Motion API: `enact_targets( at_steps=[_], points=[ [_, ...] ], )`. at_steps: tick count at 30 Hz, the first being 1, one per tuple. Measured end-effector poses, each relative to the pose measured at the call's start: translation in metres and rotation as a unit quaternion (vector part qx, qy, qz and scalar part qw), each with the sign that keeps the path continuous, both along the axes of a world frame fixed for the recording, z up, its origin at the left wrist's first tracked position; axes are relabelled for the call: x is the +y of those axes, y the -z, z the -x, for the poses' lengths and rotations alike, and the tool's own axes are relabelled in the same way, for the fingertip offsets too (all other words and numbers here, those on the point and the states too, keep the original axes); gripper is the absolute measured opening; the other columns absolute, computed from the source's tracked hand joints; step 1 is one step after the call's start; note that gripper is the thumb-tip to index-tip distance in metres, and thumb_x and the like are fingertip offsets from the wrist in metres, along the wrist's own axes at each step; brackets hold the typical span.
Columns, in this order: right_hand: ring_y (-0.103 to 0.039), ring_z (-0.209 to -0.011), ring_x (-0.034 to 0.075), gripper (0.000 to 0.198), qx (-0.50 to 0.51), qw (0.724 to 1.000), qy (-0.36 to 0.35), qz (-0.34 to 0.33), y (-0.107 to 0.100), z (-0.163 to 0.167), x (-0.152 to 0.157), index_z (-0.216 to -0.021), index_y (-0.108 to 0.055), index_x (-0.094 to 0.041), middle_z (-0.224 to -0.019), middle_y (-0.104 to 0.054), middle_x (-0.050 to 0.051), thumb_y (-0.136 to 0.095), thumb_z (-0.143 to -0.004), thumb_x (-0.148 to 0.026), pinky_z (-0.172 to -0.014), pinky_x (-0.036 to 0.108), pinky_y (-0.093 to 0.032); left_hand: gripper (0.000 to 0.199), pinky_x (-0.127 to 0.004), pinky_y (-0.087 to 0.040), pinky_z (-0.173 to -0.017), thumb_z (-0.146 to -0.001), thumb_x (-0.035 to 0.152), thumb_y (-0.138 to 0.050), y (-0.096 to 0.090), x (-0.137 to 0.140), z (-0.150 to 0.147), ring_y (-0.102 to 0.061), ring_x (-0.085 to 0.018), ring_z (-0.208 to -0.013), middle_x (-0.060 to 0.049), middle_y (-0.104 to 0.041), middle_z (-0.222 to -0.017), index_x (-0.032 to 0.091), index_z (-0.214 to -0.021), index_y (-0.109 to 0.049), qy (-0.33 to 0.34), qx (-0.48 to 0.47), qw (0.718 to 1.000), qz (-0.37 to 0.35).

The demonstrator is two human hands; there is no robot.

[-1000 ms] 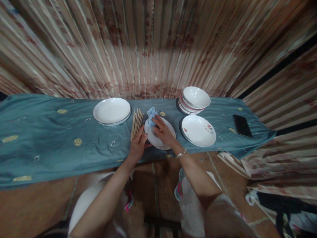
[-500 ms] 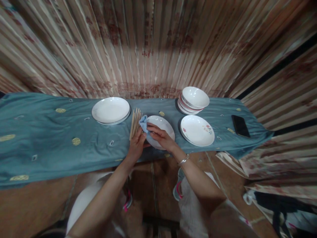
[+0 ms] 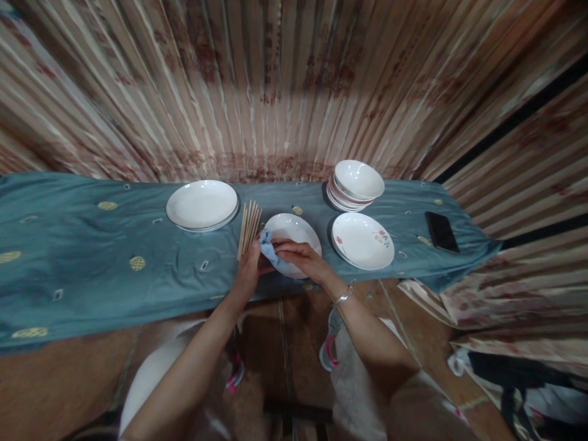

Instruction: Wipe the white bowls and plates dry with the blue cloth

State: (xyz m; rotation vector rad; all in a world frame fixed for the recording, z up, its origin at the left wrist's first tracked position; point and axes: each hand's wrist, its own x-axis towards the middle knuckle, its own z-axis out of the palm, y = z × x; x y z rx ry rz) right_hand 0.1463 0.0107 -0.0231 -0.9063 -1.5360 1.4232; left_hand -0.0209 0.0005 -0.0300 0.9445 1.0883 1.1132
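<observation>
A light blue cloth (image 3: 271, 248) is bunched between my two hands above the near left part of a white plate (image 3: 294, 225). My left hand (image 3: 248, 269) is closed on the cloth's left side, its thumb uppermost; its other fingers are partly hidden. From the right, my right hand (image 3: 303, 258) pinches the cloth with bent fingers. Whether anything is wrapped in the cloth, I cannot tell. Just beyond my left hand, several wooden chopsticks (image 3: 249, 225) lie side by side on the tablecloth.
Stacked white plates (image 3: 202, 203) stand at the left. To the right are floral plates (image 3: 362, 239), with a stack of white bowls (image 3: 358, 179) behind them. A black phone (image 3: 441, 231) lies farther right on the green tablecloth (image 3: 174, 263). A pleated curtain (image 3: 285, 92) hangs behind.
The cloth has come down slightly toward me and spreads more over the plate's left side. My right fingers are lower against it. The whole view has shifted a little.
</observation>
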Motion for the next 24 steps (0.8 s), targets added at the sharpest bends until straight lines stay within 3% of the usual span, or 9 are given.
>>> enact_targets(
  at_steps=[4,10,17,24],
  points=[
    [-0.062,-0.115,0.020,0.028,0.004,1.000,-0.014,0.023,-0.001,-0.005,-0.002,-0.087,-0.078,-0.022,-0.121,-0.069,0.004,-0.072,-0.080,-0.048,-0.105,0.033,-0.045,0.068,-0.037,-0.062,-0.071,-0.090,0.064,-0.044,-0.001,0.001,0.000,-0.067,-0.027,-0.106,-0.013,-0.064,-0.131,0.022,-0.144,-0.048,0.004,-0.008,1.000,0.021],
    [-0.066,-0.105,0.020,0.023,-0.037,0.997,-0.047,0.044,-0.007,-0.017,-0.006,-0.084,-0.077,-0.019,-0.114,-0.071,0.005,-0.072,-0.080,-0.041,-0.096,0.032,-0.049,0.068,-0.038,-0.061,-0.074,-0.091,0.063,-0.044,-0.006,0.000,0.001,-0.069,-0.027,-0.103,-0.012,-0.069,-0.121,0.022,-0.146,-0.048,0.016,0.002,1.000,0.024],
    [-0.068,-0.094,0.019,0.016,-0.087,0.992,-0.064,0.059,-0.006,-0.031,-0.004,-0.073,-0.076,-0.017,-0.102,-0.074,0.005,-0.069,-0.076,-0.031,-0.087,0.030,-0.051,0.060,-0.036,-0.062,-0.071,-0.090,0.056,-0.051,-0.009,-0.001,0.000,-0.065,-0.029,-0.113,-0.010,-0.058,-0.141,0.026,-0.142,-0.052,0.004,0.012,1.000,0.018],
    [-0.061,-0.066,0.011,0.014,-0.159,0.982,-0.018,0.096,-0.003,-0.041,-0.003,-0.070,-0.074,-0.016,-0.075,-0.072,-0.001,-0.062,-0.070,-0.023,-0.063,0.021,-0.045,0.055,-0.036,-0.063,-0.073,-0.084,0.039,-0.063,-0.009,-0.001,-0.001,-0.058,-0.030,-0.121,-0.008,-0.053,-0.147,0.024,-0.137,-0.058,-0.019,0.026,0.999,0.001]
  ],
)
